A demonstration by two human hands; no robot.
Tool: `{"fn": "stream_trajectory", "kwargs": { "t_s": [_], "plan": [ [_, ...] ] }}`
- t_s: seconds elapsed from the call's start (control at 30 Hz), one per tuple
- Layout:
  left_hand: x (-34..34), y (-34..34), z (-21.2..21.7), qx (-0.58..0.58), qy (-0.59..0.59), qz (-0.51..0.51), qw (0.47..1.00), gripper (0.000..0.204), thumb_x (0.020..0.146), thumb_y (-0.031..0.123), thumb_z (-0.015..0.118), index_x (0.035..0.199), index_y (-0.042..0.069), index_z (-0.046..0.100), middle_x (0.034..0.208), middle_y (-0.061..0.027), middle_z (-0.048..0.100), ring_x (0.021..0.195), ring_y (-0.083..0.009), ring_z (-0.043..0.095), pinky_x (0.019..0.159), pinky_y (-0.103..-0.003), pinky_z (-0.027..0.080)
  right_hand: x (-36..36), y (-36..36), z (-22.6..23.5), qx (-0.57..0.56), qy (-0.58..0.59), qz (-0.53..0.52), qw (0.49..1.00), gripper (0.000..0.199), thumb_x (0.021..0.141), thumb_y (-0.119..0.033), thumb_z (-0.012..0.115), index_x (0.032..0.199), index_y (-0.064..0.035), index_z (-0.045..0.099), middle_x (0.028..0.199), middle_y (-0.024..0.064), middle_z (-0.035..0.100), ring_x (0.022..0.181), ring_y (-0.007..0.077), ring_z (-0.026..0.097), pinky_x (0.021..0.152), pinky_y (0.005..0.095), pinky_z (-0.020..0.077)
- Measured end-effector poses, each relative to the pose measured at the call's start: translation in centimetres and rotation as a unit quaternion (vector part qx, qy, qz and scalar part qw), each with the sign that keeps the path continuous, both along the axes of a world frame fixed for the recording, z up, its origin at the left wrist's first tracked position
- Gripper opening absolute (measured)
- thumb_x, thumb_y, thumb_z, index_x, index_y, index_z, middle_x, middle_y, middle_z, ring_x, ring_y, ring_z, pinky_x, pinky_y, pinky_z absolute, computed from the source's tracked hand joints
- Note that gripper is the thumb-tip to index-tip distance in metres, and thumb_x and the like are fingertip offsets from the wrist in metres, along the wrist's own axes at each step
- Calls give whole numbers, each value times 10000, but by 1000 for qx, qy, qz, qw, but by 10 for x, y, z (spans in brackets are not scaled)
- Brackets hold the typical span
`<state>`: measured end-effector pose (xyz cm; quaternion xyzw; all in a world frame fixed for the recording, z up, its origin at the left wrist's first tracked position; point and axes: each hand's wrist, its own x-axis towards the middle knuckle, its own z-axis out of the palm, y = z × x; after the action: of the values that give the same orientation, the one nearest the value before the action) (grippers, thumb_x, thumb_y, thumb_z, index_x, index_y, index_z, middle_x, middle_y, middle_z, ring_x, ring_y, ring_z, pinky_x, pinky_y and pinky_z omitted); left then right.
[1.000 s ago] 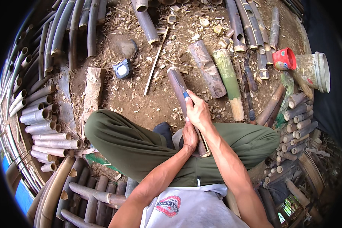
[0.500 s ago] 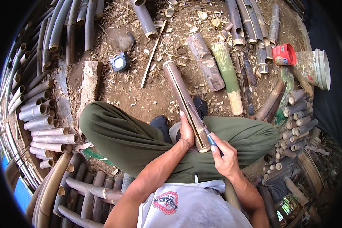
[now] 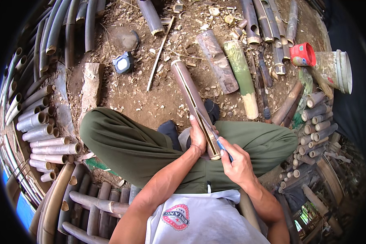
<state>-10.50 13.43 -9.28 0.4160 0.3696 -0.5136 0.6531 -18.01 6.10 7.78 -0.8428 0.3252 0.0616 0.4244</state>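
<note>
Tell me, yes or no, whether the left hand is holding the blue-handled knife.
No, the right hand grips the blue-handled knife, while the left hand holds the slotted bamboo.

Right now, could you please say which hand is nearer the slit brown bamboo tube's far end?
Left. The left hand holds the slit brown bamboo tube partway along, short of its far end; the right hand, holding a blue-handled metal blade, is farther back, beside the near end.

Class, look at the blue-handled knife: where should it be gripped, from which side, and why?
The knife is probably best gripped around its blue handle, coming from the person's right and near side, as the right hand does. The narrow blade points away along the slit bamboo tube, while the handle sits beside the tube's near end.
</note>
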Motion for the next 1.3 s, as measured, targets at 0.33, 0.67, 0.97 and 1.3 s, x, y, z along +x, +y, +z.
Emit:
{"fn": "stream_trajectory", "kwargs": {
  "t_s": [0.33,0.67,0.97,1.3],
  "plan": [
    [-2,0,-10,-3,-17,-18,1000,932,886,826,228,1113,-33,509,785,-180,634,661,-306,668,593,-444,583,0,-1,0,-15,-1,10,1000,349,890,0,602,1238,9,631,826,192,629,684,331,616,655,385,507],
    [-7,0,-20,105,-110,-108,982,894,960,742,194,1050,-13,665,930,-119,692,894,-209,653,850,-373,507,28,-3,-44,-5,-31,-25,999,341,890,-19,606,1228,12,638,869,218,664,732,342,664,679,387,525],
    [0,-2,-12,60,-120,-97,986,841,989,697,176,1021,17,669,926,-104,689,852,-199,660,798,-371,543,60,-7,-69,-51,-42,-15,998,352,889,-65,604,1237,-23,645,860,210,657,730,367,657,677,410,530],
    [4,-3,-12,94,-119,-119,981,874,983,700,222,1167,-36,655,1058,-159,700,994,-236,659,923,-378,499,60,-14,-42,-29,-12,-43,999,353,903,-65,594,1249,-8,637,909,227,667,799,371,675,733,392,530]
  ]
}}
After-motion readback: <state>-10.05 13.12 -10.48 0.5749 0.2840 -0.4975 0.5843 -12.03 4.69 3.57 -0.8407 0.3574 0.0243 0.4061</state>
